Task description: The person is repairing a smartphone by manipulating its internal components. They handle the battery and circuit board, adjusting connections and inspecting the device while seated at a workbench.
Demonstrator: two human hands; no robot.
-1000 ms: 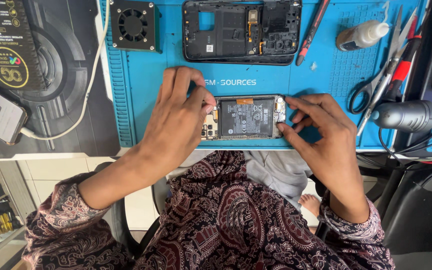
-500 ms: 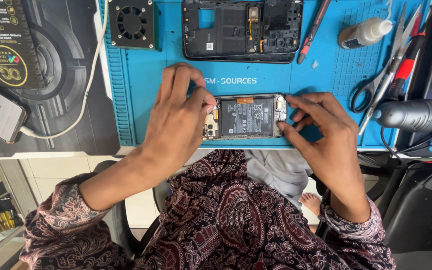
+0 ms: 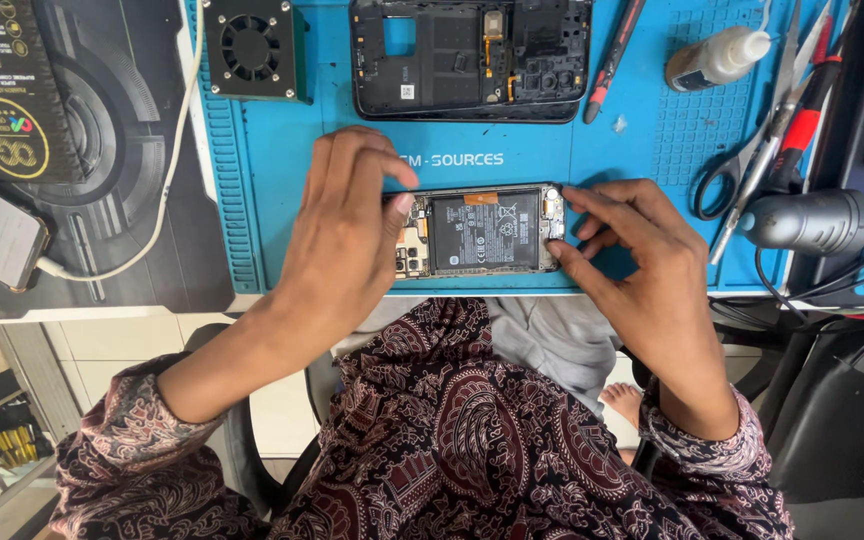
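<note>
Blue mat covers the bench, and an opened phone lies flat near its front edge, battery showing. The left hand curls over the phone's left end, fingers bent, fingertips pressing its top corner. The right hand pinches the right end between thumb and fingers. Behind sit a black back frame, a small fan, scissors and a glue bottle.

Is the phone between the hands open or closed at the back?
Open. The phone lies flat on the blue mat with its battery and circuit boards uncovered; the left hand and right hand grip its ends.
</note>
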